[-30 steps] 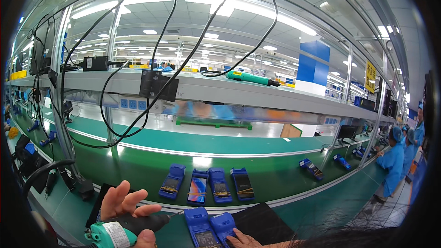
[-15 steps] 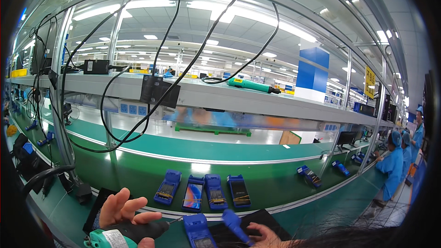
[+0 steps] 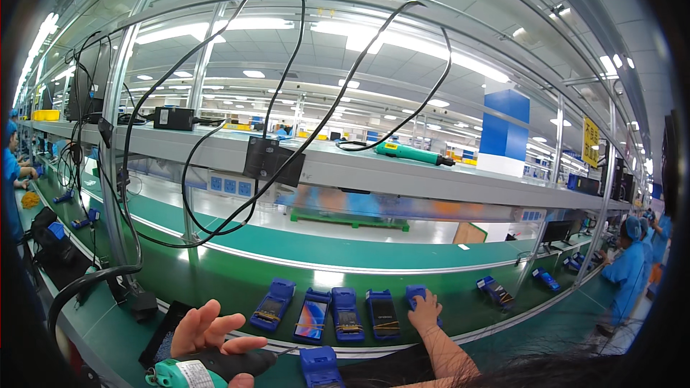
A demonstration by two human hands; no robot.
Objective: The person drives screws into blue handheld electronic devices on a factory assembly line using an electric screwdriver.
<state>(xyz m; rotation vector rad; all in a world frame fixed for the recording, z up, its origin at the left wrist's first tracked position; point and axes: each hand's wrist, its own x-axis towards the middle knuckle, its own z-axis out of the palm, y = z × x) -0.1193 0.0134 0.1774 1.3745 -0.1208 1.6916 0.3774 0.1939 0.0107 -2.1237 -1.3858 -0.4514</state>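
Note:
My left hand (image 3: 208,332) holds a green and black electric screwdriver (image 3: 188,372) between thumb and palm, its other fingers stretched up and spread. The driver's thin bit points right, just above a blue handheld terminal (image 3: 321,366) on the near work surface. Reaching forward, my right hand (image 3: 426,310) has its fingers around another blue handheld terminal (image 3: 414,292) on the green belt; the hand covers most of it. Left of that hand stands a row of blue terminals, among them one with a black screen (image 3: 383,315) and one with a lit colourful screen (image 3: 311,320).
A metal shelf (image 3: 402,176) spans the bench, bearing a second green screwdriver (image 3: 413,153) and a black power adapter (image 3: 174,118). Black cables (image 3: 190,172) hang down on the left. More blue terminals (image 3: 494,292) lie rightward on the belt. A co-worker in blue (image 3: 630,262) is far right.
My right hand has moved forward from the near surface to the belt with the blue terminal, which now sits at the row's right end. My left hand still holds the screwdriver.

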